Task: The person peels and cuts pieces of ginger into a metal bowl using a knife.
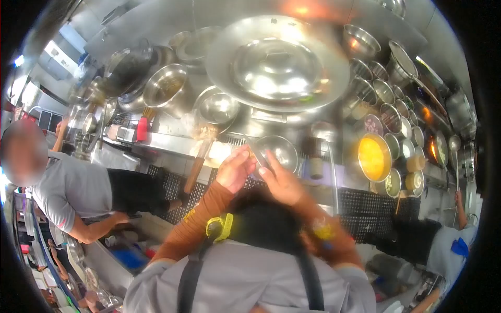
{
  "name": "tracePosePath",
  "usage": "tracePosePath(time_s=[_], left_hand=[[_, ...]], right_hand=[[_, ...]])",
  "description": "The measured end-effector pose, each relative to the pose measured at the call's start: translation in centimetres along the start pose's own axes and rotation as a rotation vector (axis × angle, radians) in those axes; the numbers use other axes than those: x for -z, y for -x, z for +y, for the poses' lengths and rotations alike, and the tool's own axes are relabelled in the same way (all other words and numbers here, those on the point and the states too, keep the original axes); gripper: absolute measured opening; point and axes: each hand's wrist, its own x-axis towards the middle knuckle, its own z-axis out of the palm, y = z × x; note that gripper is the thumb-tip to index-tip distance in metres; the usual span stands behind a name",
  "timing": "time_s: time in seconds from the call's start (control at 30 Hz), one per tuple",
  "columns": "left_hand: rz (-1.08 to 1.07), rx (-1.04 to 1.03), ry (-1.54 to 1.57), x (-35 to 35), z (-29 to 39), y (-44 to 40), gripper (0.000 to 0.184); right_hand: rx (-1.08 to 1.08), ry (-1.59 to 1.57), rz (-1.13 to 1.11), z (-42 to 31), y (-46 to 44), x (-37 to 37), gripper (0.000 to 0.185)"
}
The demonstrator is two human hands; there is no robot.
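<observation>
My left hand (235, 169) is in front of my chest with its fingertips pinched together on something small that I cannot make out. Close beside it, my right hand (282, 181) has its thumb and fingers around a thin greyish thing (258, 159), blurred and partly hidden between the two hands. Just beyond the right hand sits a shiny metal bowl (286, 151) on the counter. A wooden handle (195, 175) sticks out over the counter edge to the left of my left hand.
A large wok (222, 65) dominates the back. Several metal containers stand at right, among them one with yellow liquid (373, 159). A ladle handle (333, 177) juts over the front edge. Co-workers stand at left (73, 188) and right (446, 250). A red-handled brush (142, 128) lies left.
</observation>
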Motion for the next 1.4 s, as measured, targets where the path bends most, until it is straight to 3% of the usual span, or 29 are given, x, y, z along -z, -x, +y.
tracePosePath(time_s=[0.07, 0.37, 1.07, 1.27, 1.4], left_hand=[[-0.01, -0.016, 0.005, -0.7, -0.4, 0.0, 0.027], [0.081, -0.004, -0.092, -0.9, 0.4, 1.6, 0.021], [0.132, -0.016, -0.066, -2.6, 0.3, 2.4, 0.023], [-0.069, 0.052, -0.125, -0.9, -0.2, 1.9, 0.031], [0.028, 0.074, -0.153, -0.7, -1.1, 2.0, 0.031]], right_hand=[[0.103, 0.134, 0.063, -0.5, 0.5, -0.2, 0.07], [0.119, 0.015, 0.049, -0.3, 0.2, -1.9, 0.064], [0.074, -0.129, 0.013, 0.0, 0.2, -1.6, 0.051], [0.022, -0.131, 0.077, 1.2, -0.1, -1.7, 0.061], [-0.025, -0.131, 0.034, 1.0, 0.0, -1.2, 0.068]])
